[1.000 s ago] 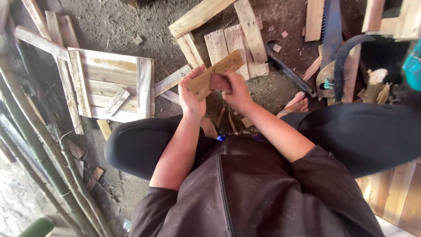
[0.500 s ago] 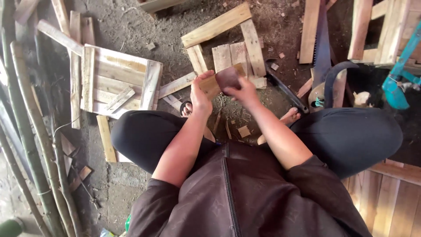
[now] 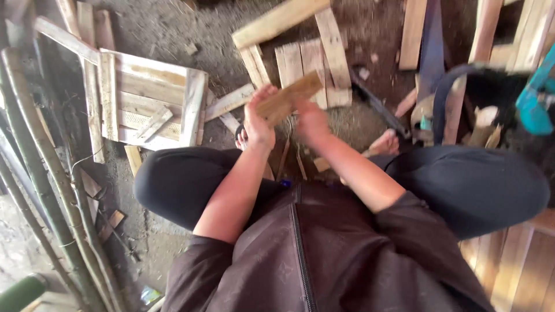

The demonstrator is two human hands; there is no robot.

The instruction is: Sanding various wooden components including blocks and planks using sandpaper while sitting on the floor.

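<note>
hands meet over the lap, both on one short wooden slat (image 3: 287, 98) held tilted above the dirt floor (image 3: 173, 34), its far end raised toward the right. the left hand (image 3: 258, 118) is curled round the slat's near, lower end, fingers wrapped over the top edge and thumb underneath. the right hand (image 3: 311, 120) grips it just beside, from below, fingers closed; how tightly cannot be told. the person sits cross-legged in dark trousers, and a bare foot (image 3: 385, 143) shows to the right of the hands.

under the slat, flat wooden boards (image 3: 315, 55) lie side by side on the floor with a longer plank (image 3: 280, 20) across their far ends. toward the left edge of the floor sits a small pallet-like wooden frame (image 3: 150, 101), and bamboo poles (image 3: 40, 173) run along that edge. near the right, a hand saw (image 3: 430, 55) lies among more planks, with a dark bar (image 3: 378, 107) just beside the boards.
</note>
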